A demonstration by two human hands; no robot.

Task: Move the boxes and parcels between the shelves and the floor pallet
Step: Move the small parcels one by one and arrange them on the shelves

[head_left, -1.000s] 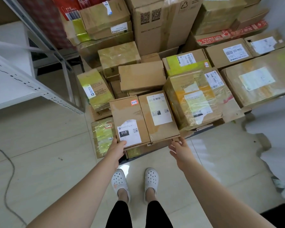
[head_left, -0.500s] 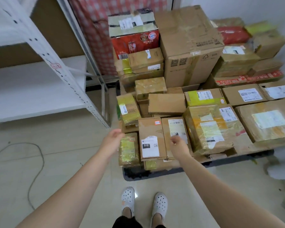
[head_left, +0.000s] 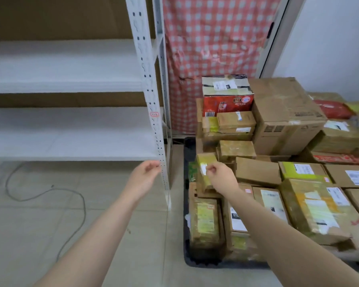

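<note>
STOCKROOM: A person's 2 bare forearms reach forward between a white metal shelving unit [head_left: 151,100] and a dark floor pallet [head_left: 216,264] stacked with boxes and parcels. The left hand [head_left: 146,176] hangs in the air in front of the unit's perforated front post, just below the edge of the lower shelf board [head_left: 71,139]. Its fingers are loosely curled toward the thumb and grip nothing.

The right hand [head_left: 221,176] hovers over the pallet's left side, above a small yellow-taped parcel [head_left: 205,161] that leans on the stack. Its fingers are likewise loosely curled, and whether the fingertips touch the parcel cannot be told.

Every carton in view sits on the pallet, to the right of the shelving. A red printed box [head_left: 226,102] tops the rear left pile, in front of a red-and-white checked cloth [head_left: 211,48]. A large brown carton [head_left: 284,112] stands just beside the red box. Flat labelled boxes lie along the near edge, among them a white-labelled box [head_left: 237,219] partly hidden under the right forearm. A long yellow-taped parcel [head_left: 205,222] lies at the front left corner.

A small red tag [head_left: 154,114] is stuck on the post level with the lower shelf. A grey cable [head_left: 79,204] loops over the tiled floor [head_left: 29,235] in front of the shelving.
</note>
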